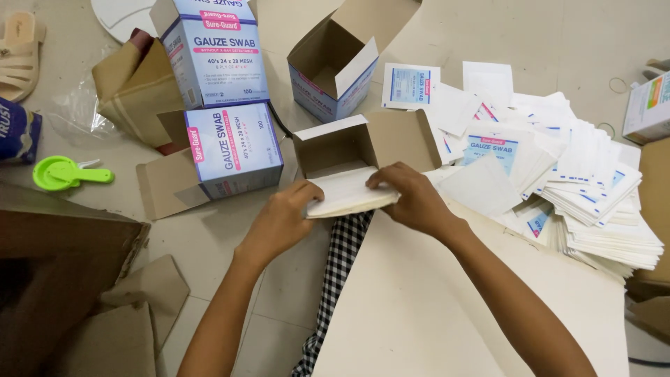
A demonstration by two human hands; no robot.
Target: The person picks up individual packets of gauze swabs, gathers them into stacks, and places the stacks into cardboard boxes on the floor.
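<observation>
Two bare, sleeveless forearms

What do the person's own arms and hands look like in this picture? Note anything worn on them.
Both forearms are bare, with no sleeves in view. The left hand and right hand wear no gloves, and no rings, watch or bracelets can be seen.

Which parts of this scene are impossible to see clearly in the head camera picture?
- Front edge of the stack of white packets: covered by the left hand and right hand.
- Inside of the open box: partly blocked by that stack.
- Sandal: cut off by the left edge.
- Lower layers of the loose packet pile: buried.
</observation>
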